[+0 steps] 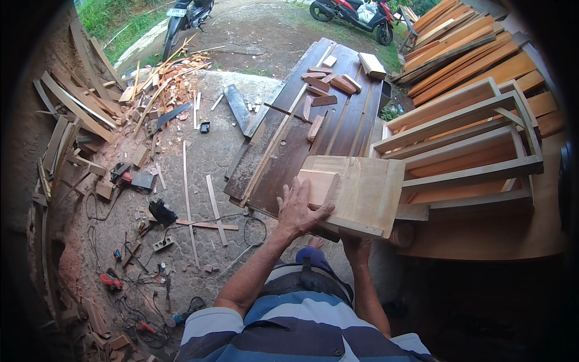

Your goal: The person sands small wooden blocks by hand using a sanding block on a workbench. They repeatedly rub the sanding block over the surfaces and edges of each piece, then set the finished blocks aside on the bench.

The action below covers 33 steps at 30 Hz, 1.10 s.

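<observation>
A wide, pale wooden board or box-like piece (368, 192) lies in front of me at the near right of the wooden worktable (267, 167). On its left part rests a smaller wooden block (319, 183). My left hand (298, 208) lies on that block with fingers spread and the thumb pointing right. My right hand (355, 246) is under the near edge of the pale piece; the piece hides its fingers, so its grip cannot be made out. Several short, shaped brown wood pieces (325, 100) lie farther back on the table, beside sawdust. A pale block (372, 64) sits at the table's far right corner.
Wooden frames (466, 176) stand at the right, before stacked planks (470, 59). Offcuts (181, 68), a power strip (163, 244), cords, a red power tool (111, 280) and an angle grinder (178, 319) lie on the floor at the left. Two motorcycles stand beyond.
</observation>
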Tool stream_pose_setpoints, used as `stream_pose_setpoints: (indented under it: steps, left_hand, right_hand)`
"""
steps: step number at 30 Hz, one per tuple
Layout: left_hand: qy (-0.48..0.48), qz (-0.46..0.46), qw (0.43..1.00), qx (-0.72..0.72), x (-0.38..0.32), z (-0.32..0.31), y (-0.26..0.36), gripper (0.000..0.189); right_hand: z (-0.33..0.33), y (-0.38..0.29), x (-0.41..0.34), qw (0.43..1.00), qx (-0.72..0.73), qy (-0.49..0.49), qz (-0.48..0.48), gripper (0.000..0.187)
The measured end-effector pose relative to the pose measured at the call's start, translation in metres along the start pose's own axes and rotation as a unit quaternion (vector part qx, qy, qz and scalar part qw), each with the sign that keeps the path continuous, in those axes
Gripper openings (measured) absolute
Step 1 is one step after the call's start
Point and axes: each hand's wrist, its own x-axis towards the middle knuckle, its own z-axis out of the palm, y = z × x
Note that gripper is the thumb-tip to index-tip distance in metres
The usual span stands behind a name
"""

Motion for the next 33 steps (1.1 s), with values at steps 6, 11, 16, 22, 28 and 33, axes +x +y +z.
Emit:
stream_pose_setpoints:
  steps: [6, 11, 16, 22, 28, 33]
  left_hand:
    - [0.021, 0.059, 0.987, -0.146, 0.019, -0.007, -0.024, 0.104]
    - [-0.075, 0.040, 0.804, -0.588, 0.018, -0.036, -0.074, 0.091]
    - [-0.090, 0.029, 0.551, -0.829, -0.012, -0.046, -0.098, 0.087]
    - [-0.125, 0.076, 0.437, -0.888, -0.053, -0.045, -0.071, 0.083]
    - [-0.194, 0.100, 0.397, -0.892, -0.052, -0.037, -0.017, 0.072]
    - [-0.217, 0.093, 0.437, -0.868, -0.034, -0.027, 0.007, 0.058]
  right_hand:
    - [0.001, 0.011, -0.002, 0.999, -0.036, 0.005, -0.032, 0.046]
    - [0.007, 0.006, -0.002, 0.995, 0.100, 0.015, 0.024, 0.051]
    - [-0.030, -0.034, 0.005, 0.976, -0.113, -0.173, 0.073, 0.056]
    - [-0.113, -0.143, -0.013, 0.939, 0.049, -0.339, 0.023, 0.064]
    - [-0.092, -0.199, 0.035, 0.979, -0.023, -0.069, -0.193, 0.080]
    - [-0.079, -0.213, 0.066, 0.975, 0.092, -0.162, -0.123, 0.051]
